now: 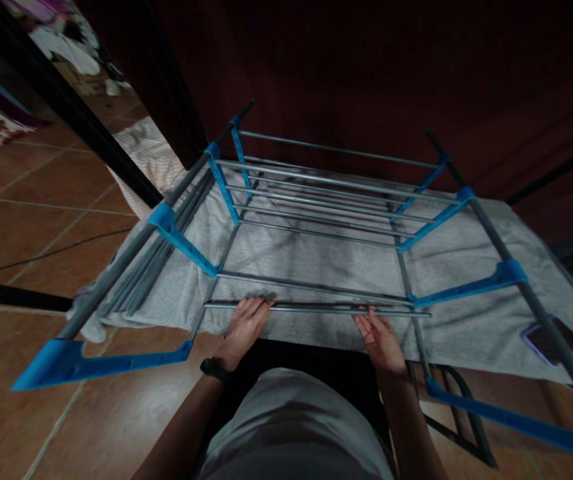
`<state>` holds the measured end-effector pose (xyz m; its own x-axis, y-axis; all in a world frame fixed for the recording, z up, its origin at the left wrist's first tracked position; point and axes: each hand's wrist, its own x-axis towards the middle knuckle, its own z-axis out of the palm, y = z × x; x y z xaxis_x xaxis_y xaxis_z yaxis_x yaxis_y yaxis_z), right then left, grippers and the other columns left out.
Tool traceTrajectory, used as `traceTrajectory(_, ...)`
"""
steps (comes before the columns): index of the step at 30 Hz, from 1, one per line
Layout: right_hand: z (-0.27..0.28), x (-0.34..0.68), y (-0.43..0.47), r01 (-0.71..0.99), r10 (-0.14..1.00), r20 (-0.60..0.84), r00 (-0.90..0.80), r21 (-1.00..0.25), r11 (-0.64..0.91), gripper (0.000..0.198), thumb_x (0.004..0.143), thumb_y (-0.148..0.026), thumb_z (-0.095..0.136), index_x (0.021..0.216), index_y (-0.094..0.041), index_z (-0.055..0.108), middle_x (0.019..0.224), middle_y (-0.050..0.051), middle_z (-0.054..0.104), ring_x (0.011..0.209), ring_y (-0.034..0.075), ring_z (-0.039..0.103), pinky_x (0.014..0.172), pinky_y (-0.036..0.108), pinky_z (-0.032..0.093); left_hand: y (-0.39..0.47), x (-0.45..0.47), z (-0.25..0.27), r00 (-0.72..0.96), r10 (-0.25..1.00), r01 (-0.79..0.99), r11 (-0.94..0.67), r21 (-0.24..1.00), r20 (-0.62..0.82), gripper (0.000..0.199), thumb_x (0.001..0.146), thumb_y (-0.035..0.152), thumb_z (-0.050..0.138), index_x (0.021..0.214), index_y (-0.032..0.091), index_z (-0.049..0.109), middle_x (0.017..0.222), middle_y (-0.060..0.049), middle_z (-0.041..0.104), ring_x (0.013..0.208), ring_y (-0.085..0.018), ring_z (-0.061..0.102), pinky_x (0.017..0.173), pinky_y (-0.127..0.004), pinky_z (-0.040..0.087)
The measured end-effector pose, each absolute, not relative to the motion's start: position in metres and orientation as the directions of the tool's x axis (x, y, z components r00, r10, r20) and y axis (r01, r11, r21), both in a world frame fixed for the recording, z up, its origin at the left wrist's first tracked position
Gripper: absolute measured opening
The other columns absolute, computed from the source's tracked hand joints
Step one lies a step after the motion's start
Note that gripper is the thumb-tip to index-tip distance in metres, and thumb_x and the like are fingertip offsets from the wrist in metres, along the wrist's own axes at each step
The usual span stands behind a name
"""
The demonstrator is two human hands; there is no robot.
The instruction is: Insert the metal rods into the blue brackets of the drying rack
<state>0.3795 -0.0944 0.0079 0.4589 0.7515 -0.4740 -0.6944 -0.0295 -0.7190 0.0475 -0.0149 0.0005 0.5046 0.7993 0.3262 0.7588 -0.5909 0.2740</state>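
In the head view, a grey metal tube [316,308] lies crosswise in front of me, over the near part of a partly built rack with grey tubes and blue plastic brackets [186,247]. My left hand [247,323], with a dark band at its wrist, is closed over the tube's left part, knuckles up. My right hand [380,337] holds the tube's right part from below, palm turned up and fingertips partly behind it. The tube's right end sticks out past the rack's inner right upright [419,340].
The rack rests on a grey cloth [311,257]. Several loose tubes [156,257] lie at its left, and a phone [554,340] at its right. Dark bed posts [91,120] stand at the left. A black metal frame [459,407] is on the tiled floor [31,220].
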Motion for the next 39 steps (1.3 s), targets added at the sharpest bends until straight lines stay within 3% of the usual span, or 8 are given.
traceTrajectory(18, 0.005, 0.378, -0.092, -0.7, 0.739, -0.501, 0.451, -0.712, -0.055, 0.033, 0.068, -0.035, 0.089, 0.074, -0.024, 0.059, 0.076, -0.005, 0.068, 0.081, 0.012, 0.07, 0.083, 0.027, 0.061, -0.016, 0.052, 0.003, 0.528, 0.773, 0.742, -0.621, 0.252, 0.352, 0.027, 0.103, 0.028, 0.043, 0.114, 0.022, 0.067, 0.102, -0.006, 0.073, 0.098, -0.022, 0.065, 0.092, -0.038, 0.047)
traceTrajectory(39, 0.017, 0.39, -0.089, -0.716, 0.694, -0.522, 0.495, -0.698, -0.015, 0.027, 0.066, -0.03, 0.089, 0.08, -0.023, 0.067, 0.084, -0.004, 0.071, 0.085, 0.012, 0.069, 0.085, 0.026, 0.059, -0.009, 0.035, 0.0, 0.474, 0.787, 0.781, -0.583, 0.224, 0.395, 0.027, 0.102, 0.027, 0.045, 0.114, 0.021, 0.068, 0.103, -0.006, 0.073, 0.099, -0.021, 0.066, 0.092, -0.036, 0.047)
